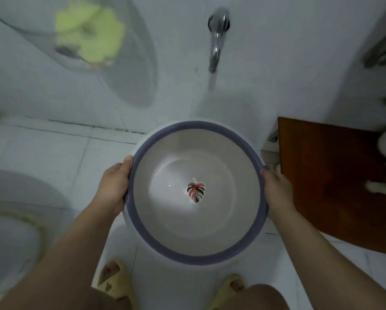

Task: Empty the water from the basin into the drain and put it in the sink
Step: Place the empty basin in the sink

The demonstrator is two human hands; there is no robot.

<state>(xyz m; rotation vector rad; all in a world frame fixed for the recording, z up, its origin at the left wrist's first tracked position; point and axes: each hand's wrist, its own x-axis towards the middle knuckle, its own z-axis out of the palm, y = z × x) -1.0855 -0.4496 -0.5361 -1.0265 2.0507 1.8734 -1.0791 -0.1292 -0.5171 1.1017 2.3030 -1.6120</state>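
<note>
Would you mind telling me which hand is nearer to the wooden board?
The right hand is nearer: it grips the basin rim on the side next to the wooden board. The left hand grips the opposite rim.

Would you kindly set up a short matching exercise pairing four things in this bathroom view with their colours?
Things:
1. basin rim
2. tap
3. board at the right
4. slippers

Colours:
A. pale yellow
B. reddish brown
C. purple
D. shiny silver

Pairs: 1-C, 2-D, 3-B, 4-A
</note>
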